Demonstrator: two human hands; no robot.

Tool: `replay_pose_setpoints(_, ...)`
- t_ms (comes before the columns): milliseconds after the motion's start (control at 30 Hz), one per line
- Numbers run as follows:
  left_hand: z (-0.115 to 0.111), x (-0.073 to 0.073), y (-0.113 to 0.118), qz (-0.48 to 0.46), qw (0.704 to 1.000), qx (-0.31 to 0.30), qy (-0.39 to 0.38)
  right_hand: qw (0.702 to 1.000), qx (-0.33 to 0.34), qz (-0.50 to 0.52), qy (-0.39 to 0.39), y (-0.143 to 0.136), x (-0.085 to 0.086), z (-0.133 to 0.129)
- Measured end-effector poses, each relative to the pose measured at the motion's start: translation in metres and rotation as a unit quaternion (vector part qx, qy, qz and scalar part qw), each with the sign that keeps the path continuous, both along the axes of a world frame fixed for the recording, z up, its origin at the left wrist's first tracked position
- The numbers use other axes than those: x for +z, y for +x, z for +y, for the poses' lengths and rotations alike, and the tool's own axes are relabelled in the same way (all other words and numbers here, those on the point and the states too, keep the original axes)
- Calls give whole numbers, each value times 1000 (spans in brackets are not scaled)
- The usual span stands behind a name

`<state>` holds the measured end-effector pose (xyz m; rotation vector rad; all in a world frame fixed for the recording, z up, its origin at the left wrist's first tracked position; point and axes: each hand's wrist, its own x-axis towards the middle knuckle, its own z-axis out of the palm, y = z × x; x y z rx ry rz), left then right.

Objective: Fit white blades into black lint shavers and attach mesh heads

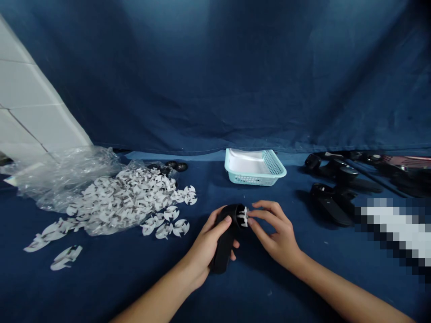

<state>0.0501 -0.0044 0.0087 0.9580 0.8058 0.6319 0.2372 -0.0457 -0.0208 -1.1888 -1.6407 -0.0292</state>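
Observation:
My left hand (215, 233) is wrapped round a black plastic housing (222, 251), shaped like a hair dryer body with a handle and a round open end facing right. A white finned plastic piece (243, 216) sits at that opening, partly inside it. The fingertips of my right hand (276, 229) close on the outer side of this white piece; how firmly they grip it I cannot tell. To the left lies a large heap of similar white plastic pieces (117, 197), partly on a clear plastic bag (67, 172).
A light blue basket (254, 180) with white paper inside stands beyond my hands. Several black housings (332, 204) lie at the right, near a pixelated patch. Black round parts (181, 166) rest behind the heap. A dark blue cloth (235, 80) hangs at the back.

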Motion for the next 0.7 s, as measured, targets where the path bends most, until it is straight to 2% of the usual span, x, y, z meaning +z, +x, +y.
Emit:
replay_pose_setpoints(233,0,1,0,-3,1000,3,-6,1000,-11,-3,-1,2,-1,0)
replay_pose_setpoints(700,1,1,0,6,1000,-5,7,1000,10,15,-24,-1,-1,0)
